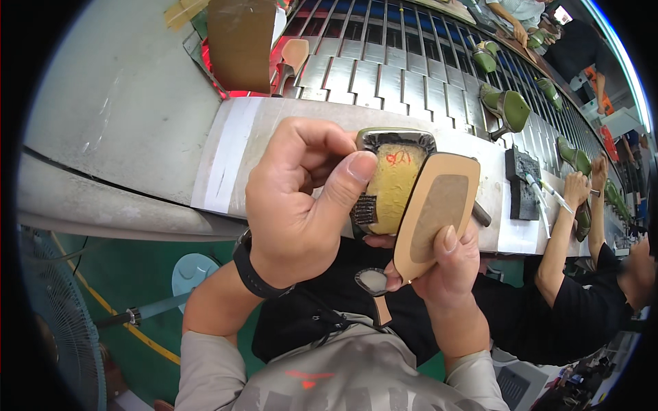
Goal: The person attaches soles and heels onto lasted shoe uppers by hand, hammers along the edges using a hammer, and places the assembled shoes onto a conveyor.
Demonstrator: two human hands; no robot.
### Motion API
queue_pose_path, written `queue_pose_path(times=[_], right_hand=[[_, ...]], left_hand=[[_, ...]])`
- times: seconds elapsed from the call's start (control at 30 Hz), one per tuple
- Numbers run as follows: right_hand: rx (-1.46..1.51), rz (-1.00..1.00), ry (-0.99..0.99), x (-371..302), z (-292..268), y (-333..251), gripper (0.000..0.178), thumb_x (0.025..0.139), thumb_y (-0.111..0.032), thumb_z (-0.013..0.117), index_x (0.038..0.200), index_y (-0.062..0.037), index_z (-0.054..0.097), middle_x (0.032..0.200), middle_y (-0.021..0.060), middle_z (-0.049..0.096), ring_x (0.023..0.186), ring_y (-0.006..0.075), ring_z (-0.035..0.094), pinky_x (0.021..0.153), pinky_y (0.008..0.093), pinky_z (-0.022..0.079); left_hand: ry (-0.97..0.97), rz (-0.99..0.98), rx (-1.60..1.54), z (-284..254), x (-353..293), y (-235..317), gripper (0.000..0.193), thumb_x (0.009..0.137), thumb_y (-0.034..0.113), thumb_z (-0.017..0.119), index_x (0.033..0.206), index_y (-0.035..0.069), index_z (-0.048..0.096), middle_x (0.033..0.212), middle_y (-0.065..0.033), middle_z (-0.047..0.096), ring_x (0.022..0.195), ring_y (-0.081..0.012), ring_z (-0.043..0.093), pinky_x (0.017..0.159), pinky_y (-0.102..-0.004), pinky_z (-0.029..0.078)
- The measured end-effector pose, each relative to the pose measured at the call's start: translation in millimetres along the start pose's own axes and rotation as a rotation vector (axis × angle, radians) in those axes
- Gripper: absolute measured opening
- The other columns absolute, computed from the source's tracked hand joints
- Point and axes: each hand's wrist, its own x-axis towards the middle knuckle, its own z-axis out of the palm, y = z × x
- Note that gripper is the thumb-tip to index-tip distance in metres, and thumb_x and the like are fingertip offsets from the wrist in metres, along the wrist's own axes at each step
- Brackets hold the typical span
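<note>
My left hand (298,198) is closed, thumb and forefinger pinched on the edge of a lasted shoe upper (394,185), held bottom up. Its underside is rough and yellowish with red marks, framed by dark folded material; a green edge shows at the top. In my right hand (449,267) is a tan shoe sole (439,198) with a browner middle, gripped by thumb and fingers close beside the upper. Below them, over my lap, appears a dark-rimmed oval with a pale face (373,281) and a tan end; whether it joins the shoe is hidden.
Beyond the pale worktop (233,151) runs a slatted metal conveyor (391,75) carrying green shoes (507,109) and a tan sole (295,55). A black block (523,181) with brushes stands right. A co-worker's arms (565,219) reach in there. A fan (62,322) stands lower left.
</note>
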Motion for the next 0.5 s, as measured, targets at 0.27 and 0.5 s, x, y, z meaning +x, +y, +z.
queue_pose_path(times=[0.27,0.5], right_hand=[[-0.066,-0.001,0.01,1.6,13.3,6.1,0.037,0.107,-0.023,0.058,0.12,0.0111,0.064,0.101,0.024,0.073,0.075,0.0263,0.075,0.062,0.037,0.065],[-0.018,-0.026,0.005,1.7,17.3,9.1,0.038,0.108,-0.024,0.057,0.12,0.0109,0.064,0.101,0.0236,0.073,0.073,0.0255,0.074,0.061,0.0371,0.064]], left_hand=[[-0.017,0.127,0.266,-3.4,-1.9,9.1,0.015,0.104,0.007,0.066,0.11,-0.002,0.056,0.133,-0.0279,0.065,0.115,-0.022,0.066,0.091,-0.0272,0.051],[-0.175,0.381,0.465,-7.6,1.3,3.8,0.025,0.099,-0.001,0.065,0.123,-0.005,0.059,0.154,-0.0324,0.048,0.133,-0.0305,0.059,0.107,-0.0382,0.048]])
